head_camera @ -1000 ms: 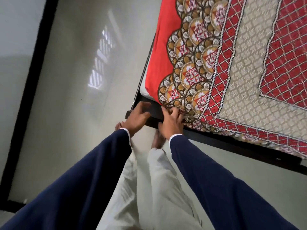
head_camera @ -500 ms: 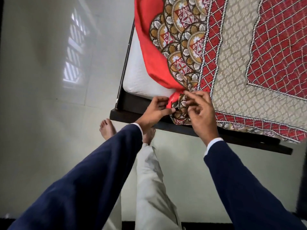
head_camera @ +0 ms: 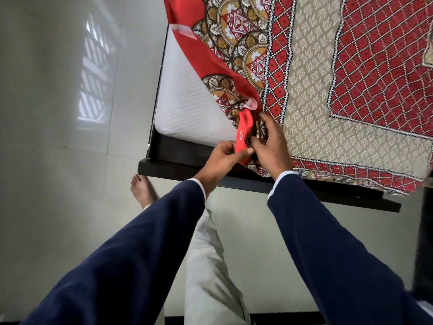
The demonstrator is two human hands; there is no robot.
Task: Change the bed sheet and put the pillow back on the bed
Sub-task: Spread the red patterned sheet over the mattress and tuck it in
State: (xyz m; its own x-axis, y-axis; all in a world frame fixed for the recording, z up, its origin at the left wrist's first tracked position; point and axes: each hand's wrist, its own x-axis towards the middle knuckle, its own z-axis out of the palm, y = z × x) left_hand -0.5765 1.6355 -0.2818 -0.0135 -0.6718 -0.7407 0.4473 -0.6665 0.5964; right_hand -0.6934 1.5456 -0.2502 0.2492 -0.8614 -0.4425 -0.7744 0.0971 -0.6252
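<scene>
A red patterned bed sheet (head_camera: 311,73) covers most of the bed. Its near left corner is pulled off, baring the white mattress (head_camera: 187,109). My left hand (head_camera: 220,160) pinches the bunched red corner of the sheet. Just to its right, my right hand (head_camera: 271,146) grips the gathered patterned cloth of the same corner. Both hands are over the bed's near edge, above the dark bed frame (head_camera: 178,170). No pillow is in view.
The glossy pale tiled floor (head_camera: 70,160) spreads to the left and below the bed. My bare foot (head_camera: 141,191) stands beside the frame's corner. A dark piece of furniture (head_camera: 425,242) is at the right edge.
The sheet's corner came off the mattress and was pulled to the right, baring more white mattress. Both hands went from the frame's edge to holding the bunched corner.
</scene>
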